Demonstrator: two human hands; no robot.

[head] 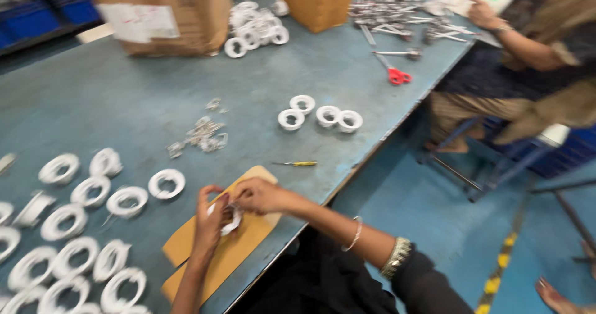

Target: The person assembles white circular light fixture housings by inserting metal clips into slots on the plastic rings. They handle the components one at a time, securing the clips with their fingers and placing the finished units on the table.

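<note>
hands (211,218) (261,196) both pinched shut on one white ring (231,221) over the tan card sheet (217,252) at the table's near edge, brown carton with white label (162,13) and small orange box (318,2) far side.

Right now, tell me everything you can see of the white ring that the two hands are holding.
The white ring looks like plastic, round with an open middle, like the many rings spread over the table. It is held just above a brown cardboard sheet at the table's near edge. The left hand cups it from the left; the right hand pinches its top edge. Fingers cover most of it and the picture is blurred, so finer parts cannot be told.
</note>
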